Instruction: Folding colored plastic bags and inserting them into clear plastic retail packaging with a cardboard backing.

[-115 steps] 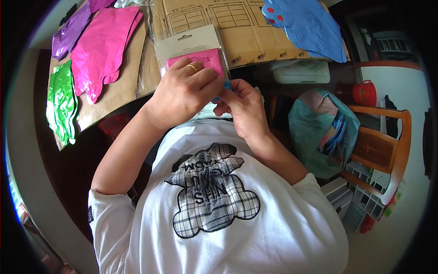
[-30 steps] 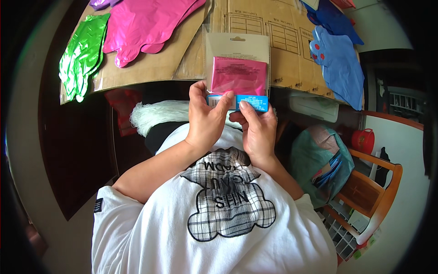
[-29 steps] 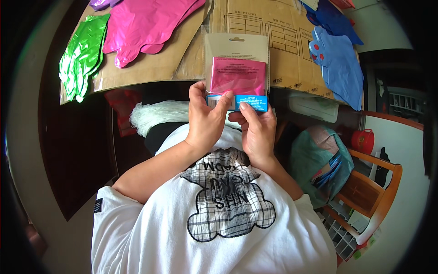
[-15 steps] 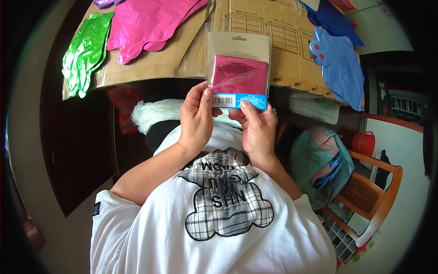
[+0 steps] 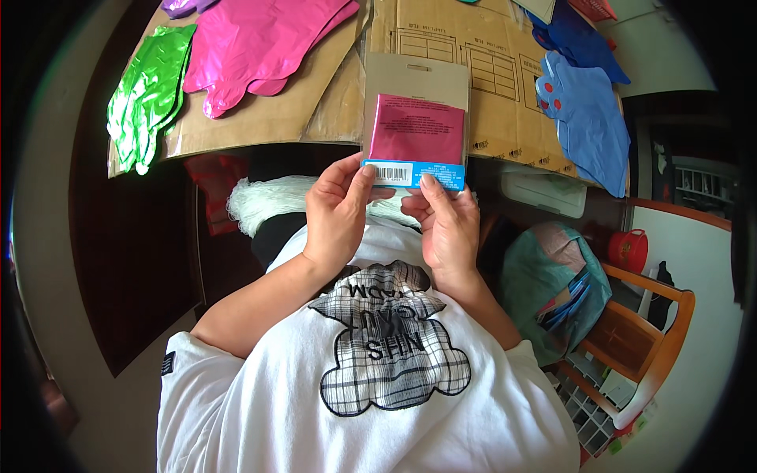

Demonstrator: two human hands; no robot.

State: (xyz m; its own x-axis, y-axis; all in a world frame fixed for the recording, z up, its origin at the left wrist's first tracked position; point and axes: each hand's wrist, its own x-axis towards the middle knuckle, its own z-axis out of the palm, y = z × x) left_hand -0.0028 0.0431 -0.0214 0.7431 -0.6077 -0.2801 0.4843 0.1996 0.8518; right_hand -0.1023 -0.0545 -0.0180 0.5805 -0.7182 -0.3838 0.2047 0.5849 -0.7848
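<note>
A clear flat packet (image 5: 418, 130) is held up in front of me at the cardboard's near edge. Inside it are a folded pink foil balloon and a tan card with a hang slot; a blue strip with a barcode runs along its lower end. My left hand (image 5: 337, 209) pinches the lower left corner, thumb on top beside the barcode. My right hand (image 5: 448, 229) grips the lower right corner, thumb pressed on the blue strip. The fingers beneath the packet are partly hidden.
Flat cardboard (image 5: 260, 130) covers the table. On it lie a green foil balloon (image 5: 150, 94), a larger pink foil balloon (image 5: 252, 47) and light-blue foil balloons (image 5: 587, 118). White string (image 5: 272, 201) rests by my lap. A wooden chair (image 5: 631, 339) with a greenish bag (image 5: 544, 276) stands at right.
The packet has shifted slightly right and lies a little straighter. My left thumb has slid lower on its edge, and both hands still hold it.
</note>
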